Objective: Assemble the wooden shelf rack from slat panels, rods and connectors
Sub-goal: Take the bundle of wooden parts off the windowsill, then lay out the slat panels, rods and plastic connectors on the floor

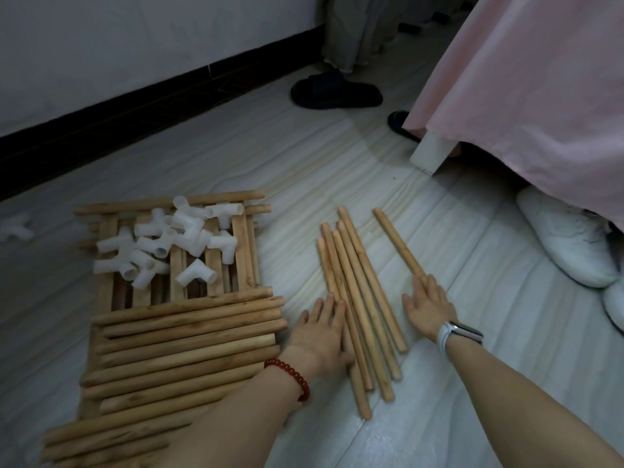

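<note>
Five rods point(358, 305) lie bunched on the pale floor point(472, 383), side by side, their long axes running from near to far and leaning slightly left at the far end. One more rod point(400, 246) lies apart to the right on the same slant.

The left hand point(320, 332) lies flat on the near left side of the bunch, fingers straight and pointing away, gripping nothing; a red bead bracelet point(290, 376) circles its wrist. The right hand point(429, 309) is also flat and open on the floor, just right of the bunch, its fingertips touching the near end of the single rod. A watch point(459, 334) sits on that wrist.

So the bunch lies between the two hands, lengthwise along the reach of the arms. The left hand is already on it; the right is nearer the stray rod. A likely next move is gathering or sorting rods, though none is lifted yet.

Left of the hands, a stack of thicker rods point(189, 346) lies crosswise on slat panels point(111, 251). At the far end of the panels sits a heap of white connectors point(169, 244), and one more connector point(15, 228) lies at the far left edge.

Far right, a pink cloth point(540, 96) hangs down, with white shoes point(567, 244) below it. Another person's dark sandal point(337, 91) stands at the far side.
</note>
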{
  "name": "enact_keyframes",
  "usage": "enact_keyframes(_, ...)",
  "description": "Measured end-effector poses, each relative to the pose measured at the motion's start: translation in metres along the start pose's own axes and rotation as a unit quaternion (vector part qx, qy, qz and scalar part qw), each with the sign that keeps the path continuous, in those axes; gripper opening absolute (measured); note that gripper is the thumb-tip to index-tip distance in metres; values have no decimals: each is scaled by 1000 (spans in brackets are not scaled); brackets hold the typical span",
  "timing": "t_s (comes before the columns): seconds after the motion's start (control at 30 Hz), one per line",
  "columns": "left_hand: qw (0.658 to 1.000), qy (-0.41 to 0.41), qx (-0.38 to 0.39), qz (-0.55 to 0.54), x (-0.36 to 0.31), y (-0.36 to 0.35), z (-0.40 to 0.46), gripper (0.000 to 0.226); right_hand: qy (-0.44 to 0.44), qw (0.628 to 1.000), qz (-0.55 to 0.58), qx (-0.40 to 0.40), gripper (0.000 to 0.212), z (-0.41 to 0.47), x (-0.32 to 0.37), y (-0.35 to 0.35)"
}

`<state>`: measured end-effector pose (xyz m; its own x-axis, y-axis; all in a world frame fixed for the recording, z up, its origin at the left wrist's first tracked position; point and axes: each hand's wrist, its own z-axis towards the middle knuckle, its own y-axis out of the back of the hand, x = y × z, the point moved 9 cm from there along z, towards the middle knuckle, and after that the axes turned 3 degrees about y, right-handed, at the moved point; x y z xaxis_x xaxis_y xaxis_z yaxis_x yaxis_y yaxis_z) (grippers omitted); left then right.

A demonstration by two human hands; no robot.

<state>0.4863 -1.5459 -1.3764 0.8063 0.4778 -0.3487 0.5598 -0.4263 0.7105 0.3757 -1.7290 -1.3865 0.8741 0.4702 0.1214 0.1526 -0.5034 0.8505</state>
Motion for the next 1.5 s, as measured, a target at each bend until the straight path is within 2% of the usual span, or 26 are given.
enact_keyframes(0.1,999,27,-24,24,2,-1,5,94,119,991,15,-56,57,-15,28,-2)
enact_keyframes(0.2,996,53,-61,43,-7,-4,12,93,194,979,22,-54,62,-31,44,-20)
enact_keyframes(0.33,994,62,-73,50,-13,-10,19,92,196,980,34,-31,65,-34,44,-29)
enact_keyframes(0.47,994,52,-81,46,-13,-11,19,89,193,979,37,-53,55,-34,43,-21)
enact_keyframes(0.53,995,39,-93,23,-13,-5,17,83,186,980,43,-61,52,-33,43,-13)
enact_keyframes(0.67,989,19,-144,-18,-10,28,0,69,182,982,31,-30,54,-40,59,0)
enact_keyframes(0.87,971,73,-213,-74,8,103,-108,53,198,979,41,19,38,-118,121,45)
enact_keyframes(1.0,951,164,-233,-119,32,158,-228,38,206,967,105,108,32,-207,197,84)
enact_keyframes(1.07,932,215,-243,-161,49,187,-300,39,220,959,112,137,29,-260,241,111)
enact_keyframes(1.2,869,298,-290,-269,86,234,-450,36,275,938,120,173,26,-364,327,162)
enact_keyframes(1.4,716,459,-414,-325,155,259,-693,29,406,882,43,234,29,-518,468,202)
enact_keyframes(1.5,652,532,-424,-336,198,238,-782,31,487,842,-21,230,33,-581,543,196)
